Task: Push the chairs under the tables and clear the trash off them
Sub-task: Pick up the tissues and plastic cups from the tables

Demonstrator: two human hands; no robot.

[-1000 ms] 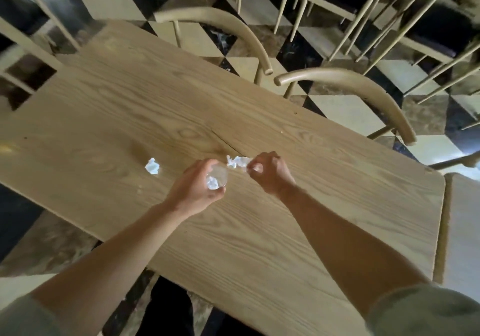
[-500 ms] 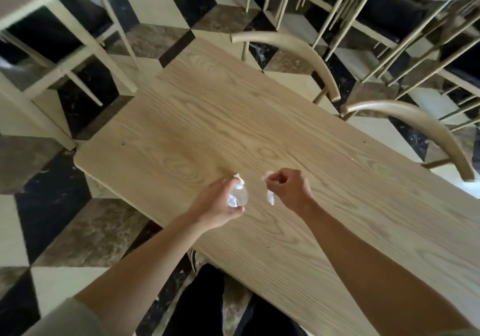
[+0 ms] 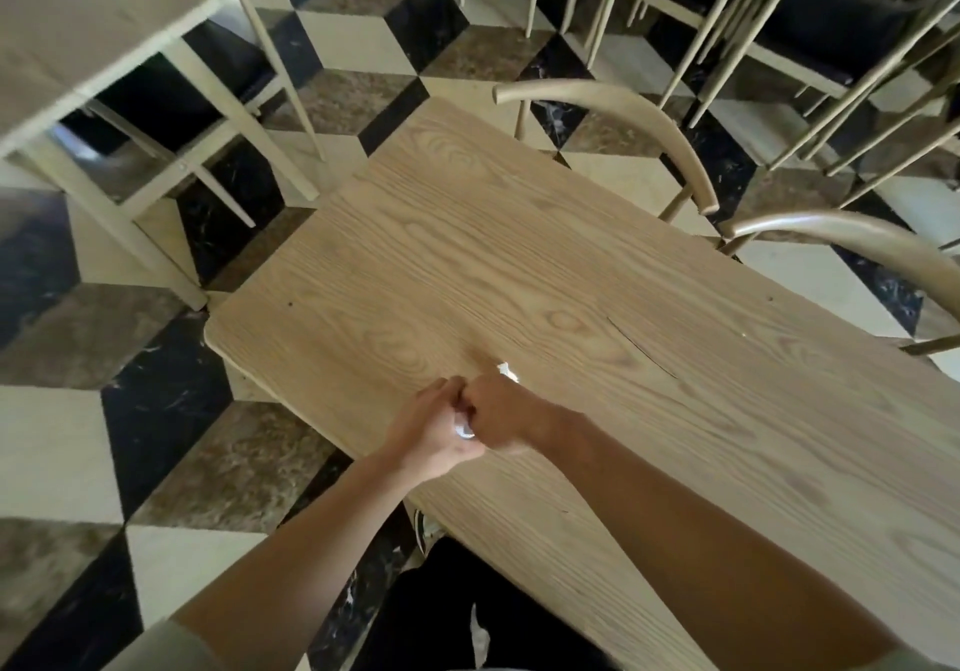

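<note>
Left hand [image 3: 434, 434] curled round clear cup [image 3: 464, 430], held at near table [image 3: 571, 275] edge as trash collector. Right hand [image 3: 501, 418] fisted against cup mouth; white paper scrap [image 3: 508, 372] pinched, likely for stuffing inside. Chairs [image 3: 649, 119] seen tucked opposite.

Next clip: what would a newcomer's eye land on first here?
Probably the two hands meeting over the near part of the wooden table: the left hand grips a small clear cup, and the right hand pinches a white paper scrap right at it. Behind, two curved chair backs line the far edge, above a bold checkered floor.
</note>
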